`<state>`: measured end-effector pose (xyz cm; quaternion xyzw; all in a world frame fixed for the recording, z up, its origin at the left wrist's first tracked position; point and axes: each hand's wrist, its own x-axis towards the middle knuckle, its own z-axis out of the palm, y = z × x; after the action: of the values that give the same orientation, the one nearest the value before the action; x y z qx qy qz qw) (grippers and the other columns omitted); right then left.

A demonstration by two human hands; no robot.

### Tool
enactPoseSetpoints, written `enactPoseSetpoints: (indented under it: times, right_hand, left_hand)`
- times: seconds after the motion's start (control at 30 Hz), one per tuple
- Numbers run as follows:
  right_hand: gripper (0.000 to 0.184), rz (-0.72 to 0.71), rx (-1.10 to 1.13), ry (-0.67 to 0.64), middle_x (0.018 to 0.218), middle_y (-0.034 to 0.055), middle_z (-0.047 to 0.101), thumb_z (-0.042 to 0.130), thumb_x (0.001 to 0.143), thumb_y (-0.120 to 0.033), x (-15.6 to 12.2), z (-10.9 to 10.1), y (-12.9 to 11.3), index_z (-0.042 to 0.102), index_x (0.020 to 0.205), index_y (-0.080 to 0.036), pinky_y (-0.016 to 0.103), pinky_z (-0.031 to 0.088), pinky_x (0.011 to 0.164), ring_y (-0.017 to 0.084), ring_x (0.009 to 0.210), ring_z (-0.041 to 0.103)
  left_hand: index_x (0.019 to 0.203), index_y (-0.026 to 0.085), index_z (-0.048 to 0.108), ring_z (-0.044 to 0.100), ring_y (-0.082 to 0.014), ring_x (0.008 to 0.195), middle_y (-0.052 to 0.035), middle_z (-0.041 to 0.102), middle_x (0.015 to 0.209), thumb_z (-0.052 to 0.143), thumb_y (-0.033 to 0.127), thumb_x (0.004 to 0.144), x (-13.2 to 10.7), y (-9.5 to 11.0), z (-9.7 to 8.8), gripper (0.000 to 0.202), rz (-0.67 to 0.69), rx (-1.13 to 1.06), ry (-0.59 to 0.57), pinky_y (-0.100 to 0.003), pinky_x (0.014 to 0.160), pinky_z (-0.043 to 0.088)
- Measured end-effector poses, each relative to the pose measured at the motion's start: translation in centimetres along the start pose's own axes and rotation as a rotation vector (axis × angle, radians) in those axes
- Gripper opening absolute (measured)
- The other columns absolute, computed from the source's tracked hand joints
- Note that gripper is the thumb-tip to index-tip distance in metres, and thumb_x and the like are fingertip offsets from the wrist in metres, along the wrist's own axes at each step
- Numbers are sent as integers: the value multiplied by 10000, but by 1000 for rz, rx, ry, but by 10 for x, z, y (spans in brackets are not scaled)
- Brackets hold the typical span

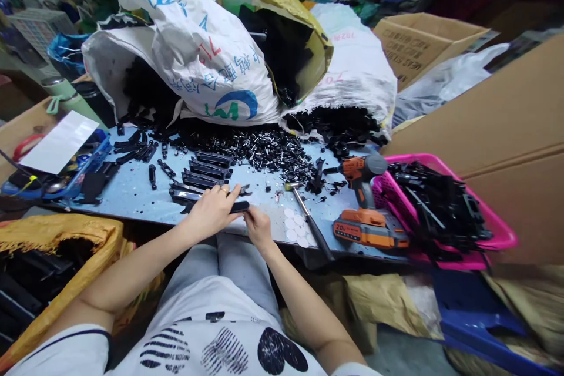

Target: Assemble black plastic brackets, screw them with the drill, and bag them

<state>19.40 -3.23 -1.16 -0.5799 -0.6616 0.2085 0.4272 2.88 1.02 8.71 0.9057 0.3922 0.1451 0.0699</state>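
Beside black bars [208,170] and a hammer [312,224], left hand [210,210] and right hand [259,228] grip a black piece [240,207].

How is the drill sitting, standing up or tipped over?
Standing up: the drill rests on its battery, on the table, with its body up above.

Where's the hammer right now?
Head view: on the table, right of the right hand, the hammer lies between the white discs and drill.
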Motion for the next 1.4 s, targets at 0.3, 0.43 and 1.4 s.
enactPoseSetpoints:
  times: [0.3, 0.43, 1.4]
  right_hand:
    - [188, 66, 42, -125, 797, 65, 640, 499, 855, -299, -9, 5, 24, 640, 844, -174, 302, 473, 700, 174, 721, 582]
    - [187, 37, 91, -200, 851, 61, 653, 480, 863, -280, -4, 5, 23, 642, 885, -190, 304, 470, 767, 172, 800, 595]
    - [233, -69, -152, -197, 864, 74, 600, 537, 866, -331, 15, -49, -28, 596, 1032, -179, 295, 442, 713, 178, 757, 564]
  left_hand:
    - [1356, 180, 394, 529, -265, 952, -134, 580, 1042, 585, 475, 813, 2, -9, 38, 646, 18, 116, -42, -338, 796, 397]
    - [1326, 149, 431, 554, -247, 903, -126, 594, 997, 557, 480, 831, -3, -15, 48, 608, -12, 116, -68, -324, 784, 406]
    - [1125, 186, 589, 562, -226, 929, -98, 640, 1028, 467, 346, 903, -20, -31, 82, 300, 142, -129, 134, -342, 771, 413]
